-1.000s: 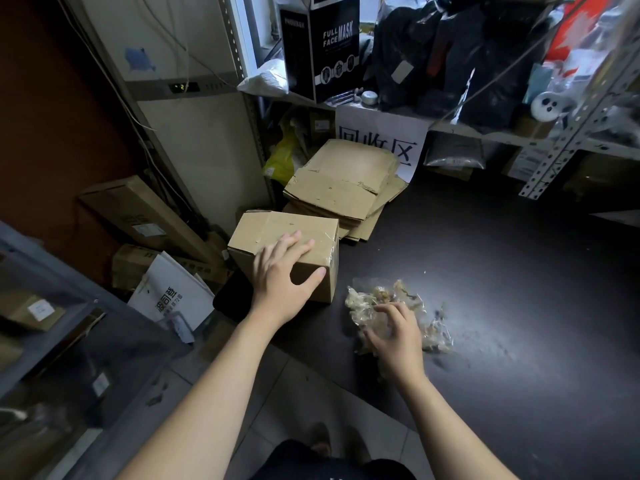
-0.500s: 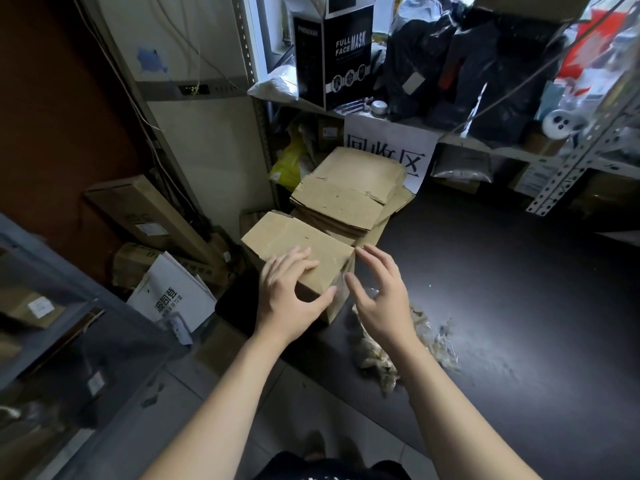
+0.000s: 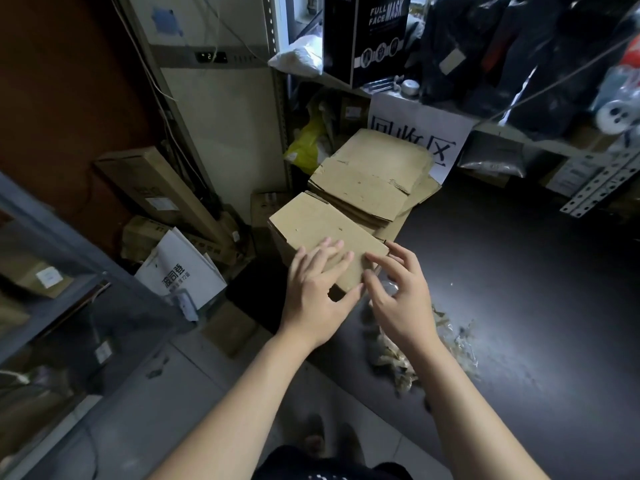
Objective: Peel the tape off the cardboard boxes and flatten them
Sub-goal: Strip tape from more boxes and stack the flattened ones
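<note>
A small brown cardboard box (image 3: 311, 221) stands tilted on the dark table (image 3: 519, 271), one corner turned toward me. My left hand (image 3: 317, 292) lies on its top face, fingers spread and thumb round the near corner. My right hand (image 3: 398, 292) is at the box's near right corner, fingers loosely bent; the forefinger touches the edge and nothing is visibly held. Behind the box lies a stack of flattened cardboard (image 3: 374, 178). A crumpled heap of peeled tape (image 3: 446, 344) lies on the table under my right wrist.
A metal shelf (image 3: 588, 188) packed with bags and a black mask box (image 3: 367, 36) runs along the back, with a white paper sign (image 3: 415, 133). To the left stand long cartons (image 3: 156, 188), a white bag (image 3: 180, 271) and a grey rack (image 3: 52, 237).
My right hand left the tape heap and rose to the box's near right corner. The box was turned and tilted under my left hand. The view moved closer.
</note>
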Demonstrator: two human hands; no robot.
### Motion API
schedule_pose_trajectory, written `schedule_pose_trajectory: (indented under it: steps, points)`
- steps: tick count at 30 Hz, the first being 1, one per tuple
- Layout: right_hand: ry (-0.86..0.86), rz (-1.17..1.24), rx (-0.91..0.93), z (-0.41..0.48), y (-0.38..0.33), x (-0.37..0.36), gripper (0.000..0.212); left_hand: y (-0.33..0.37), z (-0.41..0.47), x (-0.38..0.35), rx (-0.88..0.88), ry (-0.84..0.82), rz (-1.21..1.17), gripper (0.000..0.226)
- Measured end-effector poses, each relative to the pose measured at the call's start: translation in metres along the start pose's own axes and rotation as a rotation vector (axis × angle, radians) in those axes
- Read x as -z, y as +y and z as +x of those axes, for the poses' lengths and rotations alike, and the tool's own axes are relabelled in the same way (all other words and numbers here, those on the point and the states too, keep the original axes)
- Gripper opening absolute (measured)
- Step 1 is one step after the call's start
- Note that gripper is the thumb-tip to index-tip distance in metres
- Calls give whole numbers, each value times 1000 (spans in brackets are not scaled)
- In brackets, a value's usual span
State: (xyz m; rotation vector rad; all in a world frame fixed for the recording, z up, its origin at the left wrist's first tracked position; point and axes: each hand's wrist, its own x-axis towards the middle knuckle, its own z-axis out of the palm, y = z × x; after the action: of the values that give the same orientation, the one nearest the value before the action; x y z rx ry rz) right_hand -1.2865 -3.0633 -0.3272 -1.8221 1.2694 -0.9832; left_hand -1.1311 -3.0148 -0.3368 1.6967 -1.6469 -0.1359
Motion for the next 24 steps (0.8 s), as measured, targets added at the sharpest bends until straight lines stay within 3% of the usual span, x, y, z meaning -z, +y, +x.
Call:
schedule_pose_trajectory:
  steps: [10,14,18,24]
  points:
    - [11,-18,33,-5,0,2,29,-11,-3,6,-52,30,-76,57]
    - [8,-5,31,-4,1,-3,30,-18,-7,12,-104,160,-75,36]
    - [-4,-10,3,-4,3,-1,36,-23,-10,18,-95,140,-117,22]
    - [14,-15,-7,-4,4,-8,35,-22,-7,21,-39,80,-158,24]
